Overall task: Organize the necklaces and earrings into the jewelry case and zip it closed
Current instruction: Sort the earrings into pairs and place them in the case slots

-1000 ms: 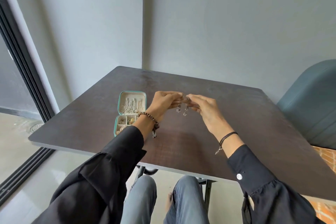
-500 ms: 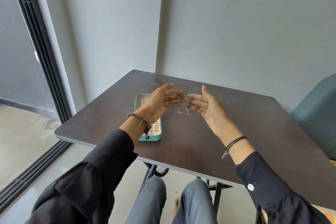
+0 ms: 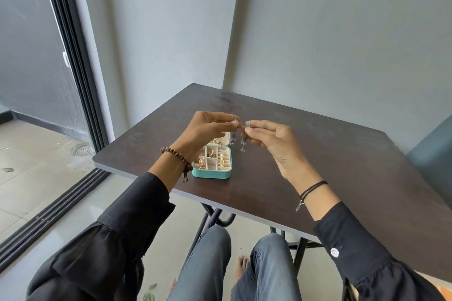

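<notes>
A small teal jewelry case lies open on the dark table, its cream compartments holding several gold pieces. Its lid is mostly hidden behind my left hand. Above the case, my left hand pinches a silver dangling earring by its top. My right hand pinches a second matching earring the same way. The two earrings hang side by side between my fingertips, just over the case's right edge.
The table stands in a corner of grey walls. A teal chair is at the right edge. A sliding glass door with a dark frame runs along the left. My knees are under the table's near edge.
My hands went from flat, palms-up display of the earrings to a fingertip pinch on each. The view shifted left, so the case now shows beneath my hands.
</notes>
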`<move>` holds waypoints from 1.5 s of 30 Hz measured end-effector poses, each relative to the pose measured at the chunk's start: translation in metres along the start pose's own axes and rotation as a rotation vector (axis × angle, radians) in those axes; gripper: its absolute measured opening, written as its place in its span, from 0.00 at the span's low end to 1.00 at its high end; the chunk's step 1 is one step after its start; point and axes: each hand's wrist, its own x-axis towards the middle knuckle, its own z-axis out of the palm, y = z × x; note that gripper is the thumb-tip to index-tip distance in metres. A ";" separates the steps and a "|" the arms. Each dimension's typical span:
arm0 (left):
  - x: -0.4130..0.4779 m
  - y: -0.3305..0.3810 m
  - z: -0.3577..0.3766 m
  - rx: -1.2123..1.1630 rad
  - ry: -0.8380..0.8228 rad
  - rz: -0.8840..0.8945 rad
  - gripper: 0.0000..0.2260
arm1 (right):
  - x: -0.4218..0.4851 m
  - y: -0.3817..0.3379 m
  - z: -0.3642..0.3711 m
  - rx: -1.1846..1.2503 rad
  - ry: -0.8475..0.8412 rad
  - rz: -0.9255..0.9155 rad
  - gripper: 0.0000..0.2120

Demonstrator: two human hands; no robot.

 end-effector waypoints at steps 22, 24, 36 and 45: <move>-0.028 -0.042 -0.045 -0.031 0.092 -0.051 0.11 | -0.012 0.036 0.062 0.090 -0.038 0.049 0.07; -0.029 -0.044 -0.045 -0.031 0.091 -0.056 0.11 | -0.014 0.037 0.063 0.081 -0.036 0.059 0.08; -0.032 -0.044 -0.041 0.001 0.101 -0.030 0.10 | -0.018 0.045 0.057 -0.526 -0.070 -0.055 0.07; -0.031 -0.044 -0.039 0.047 0.094 -0.023 0.10 | -0.016 0.048 0.053 -0.490 -0.101 -0.051 0.08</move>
